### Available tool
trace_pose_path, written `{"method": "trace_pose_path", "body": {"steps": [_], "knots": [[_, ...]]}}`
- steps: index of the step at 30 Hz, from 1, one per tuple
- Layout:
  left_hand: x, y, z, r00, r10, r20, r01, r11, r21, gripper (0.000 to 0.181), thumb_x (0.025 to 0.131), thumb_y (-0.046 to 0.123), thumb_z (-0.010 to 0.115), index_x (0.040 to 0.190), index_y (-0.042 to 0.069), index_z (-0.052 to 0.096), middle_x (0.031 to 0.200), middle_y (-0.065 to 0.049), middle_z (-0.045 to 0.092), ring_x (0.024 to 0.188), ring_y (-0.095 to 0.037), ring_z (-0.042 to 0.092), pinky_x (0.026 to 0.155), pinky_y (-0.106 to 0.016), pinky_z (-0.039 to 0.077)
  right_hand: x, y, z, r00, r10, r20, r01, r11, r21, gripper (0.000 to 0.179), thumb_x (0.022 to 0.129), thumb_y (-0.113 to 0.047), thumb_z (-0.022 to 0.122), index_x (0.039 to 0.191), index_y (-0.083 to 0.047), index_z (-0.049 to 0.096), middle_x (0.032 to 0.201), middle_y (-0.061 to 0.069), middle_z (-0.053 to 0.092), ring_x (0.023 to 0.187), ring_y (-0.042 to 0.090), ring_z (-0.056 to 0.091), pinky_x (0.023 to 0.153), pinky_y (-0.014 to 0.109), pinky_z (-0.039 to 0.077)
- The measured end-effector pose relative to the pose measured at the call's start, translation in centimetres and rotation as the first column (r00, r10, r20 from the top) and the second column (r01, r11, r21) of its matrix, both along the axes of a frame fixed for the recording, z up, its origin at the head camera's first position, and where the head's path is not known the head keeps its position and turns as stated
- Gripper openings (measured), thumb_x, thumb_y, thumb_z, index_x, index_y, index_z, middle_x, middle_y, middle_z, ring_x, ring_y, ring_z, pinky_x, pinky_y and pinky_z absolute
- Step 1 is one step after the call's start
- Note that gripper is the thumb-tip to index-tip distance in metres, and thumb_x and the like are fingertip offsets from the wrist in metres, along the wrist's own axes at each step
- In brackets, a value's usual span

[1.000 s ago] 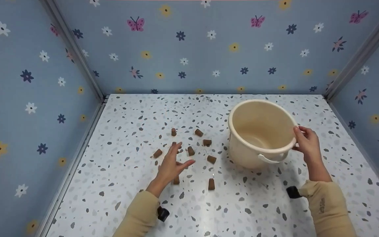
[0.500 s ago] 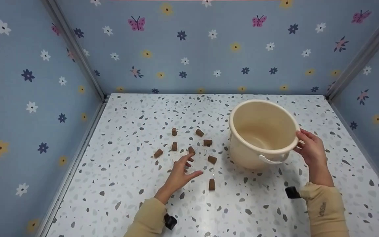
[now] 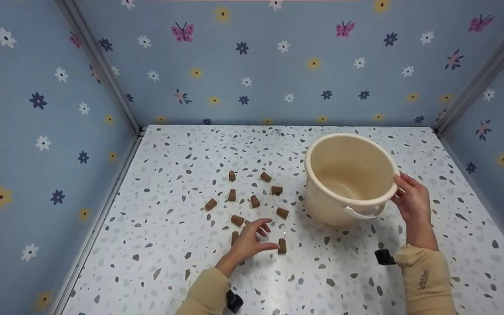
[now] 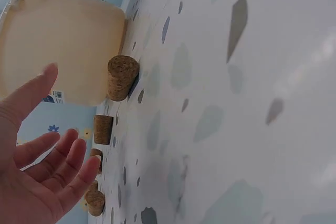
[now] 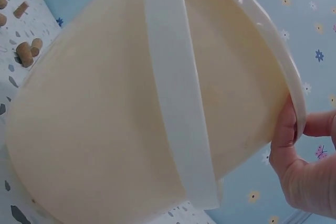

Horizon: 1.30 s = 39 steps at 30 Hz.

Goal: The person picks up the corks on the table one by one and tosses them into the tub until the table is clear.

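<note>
My right hand (image 3: 414, 201) pinches the rim of a cream plastic bucket (image 3: 337, 205), thumb on one side and fingers on the other. The bucket leans toward the front, and its inside shows bare; its white handle (image 5: 176, 87) hangs down. Thumb and fingers spread apart, my left hand (image 3: 252, 240) hovers close over the table with nothing in its grasp. Its thumb tip is right by a brown cork stopper (image 3: 282, 246). Other cork stoppers lie around it, such as one cork (image 3: 237, 220) behind the fingers; a few are partly hidden under the hand.
Several more corks, among them a cork (image 3: 210, 204) on the left and a cork (image 3: 265, 176) farther back, lie scattered on the speckled white table (image 3: 169, 153). Blue flowered panels (image 3: 269, 65) close in the back and both sides.
My left hand has moved right and toward the front, from the middle corks to the front one, uncovering corks behind it. The right hand has shifted slightly at the rim; the bucket stays put.
</note>
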<state>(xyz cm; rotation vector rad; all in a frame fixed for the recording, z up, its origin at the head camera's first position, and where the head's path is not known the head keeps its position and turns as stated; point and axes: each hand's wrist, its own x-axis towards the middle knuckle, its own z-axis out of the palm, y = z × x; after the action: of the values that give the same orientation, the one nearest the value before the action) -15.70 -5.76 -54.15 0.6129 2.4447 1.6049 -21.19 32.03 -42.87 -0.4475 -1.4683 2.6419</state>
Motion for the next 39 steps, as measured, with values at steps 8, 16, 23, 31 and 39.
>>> {"method": "trace_pose_path", "body": {"steps": [8, 16, 23, 31, 39], "knots": [[0.5, 0.9, -0.8, 1.0, -0.003, -0.011, 0.002, 1.0, -0.027, 0.061, 0.069, 0.014, 0.076, 0.119, -0.006, 0.049, 0.09, -0.015, 0.055, 0.079, -0.029, 0.054, 0.068, -0.034, 0.045, -0.1, -0.3, 0.1, 0.998, -0.043, 0.038, 0.044, 0.999, -0.017, 0.015, 0.079, -0.004, 0.065, 0.091, -0.004, 0.058, 0.087, 0.007, 0.059, 0.074, 0.017, 0.06, 0.062, 0.027, 0.05], [0.6, 1.6, -1.5, 0.999, 0.014, 0.033, -0.011, 0.997, -0.076, 0.055, 0.067, 0.012, 0.078, 0.113, -0.005, 0.053, 0.085, -0.012, 0.055, 0.075, -0.025, 0.051, 0.068, -0.029, 0.043, -0.1, -0.2, 0.0, 0.999, -0.029, 0.034, 0.031, 0.997, -0.072, 0.014, 0.077, -0.002, 0.066, 0.089, -0.003, 0.058, 0.082, 0.007, 0.061, 0.071, 0.018, 0.06, 0.061, 0.029, 0.05], [0.4, 2.1, -1.6, 0.999, 0.043, 0.03, -0.038, 0.991, -0.131, 0.052, 0.064, 0.011, 0.079, 0.109, -0.004, 0.057, 0.079, -0.011, 0.054, 0.069, -0.02, 0.049, 0.063, -0.024, 0.039, -0.1, -0.1, 0.1, 0.996, -0.049, 0.075, 0.053, 0.997, -0.055, 0.02, 0.076, -0.004, 0.069, 0.092, -0.006, 0.058, 0.084, 0.006, 0.062, 0.074, 0.017, 0.061, 0.063, 0.029, 0.05], [0.6, 2.7, -1.5, 0.995, 0.096, 0.011, -0.093, 0.981, -0.169, 0.043, 0.065, 0.011, 0.078, 0.102, 0.0, 0.061, 0.076, -0.009, 0.052, 0.065, -0.012, 0.042, 0.06, -0.025, 0.036, 0.0, -0.1, 0.2, 0.993, -0.058, 0.102, 0.063, 0.997, -0.046, 0.02, 0.075, -0.006, 0.069, 0.092, -0.007, 0.059, 0.085, 0.006, 0.063, 0.075, 0.017, 0.061, 0.064, 0.029, 0.05], [0.8, 2.9, -1.7, 0.993, 0.117, -0.006, -0.117, 0.979, -0.167, 0.034, 0.065, 0.01, 0.077, 0.095, 0.001, 0.065, 0.077, -0.007, 0.052, 0.068, -0.015, 0.046, 0.063, -0.026, 0.038, 0.0, -0.2, 0.1, 0.997, -0.038, 0.071, 0.042, 0.998, -0.054, 0.016, 0.077, -0.005, 0.068, 0.091, -0.005, 0.059, 0.082, 0.006, 0.062, 0.073, 0.017, 0.061, 0.062, 0.029, 0.05]]}}
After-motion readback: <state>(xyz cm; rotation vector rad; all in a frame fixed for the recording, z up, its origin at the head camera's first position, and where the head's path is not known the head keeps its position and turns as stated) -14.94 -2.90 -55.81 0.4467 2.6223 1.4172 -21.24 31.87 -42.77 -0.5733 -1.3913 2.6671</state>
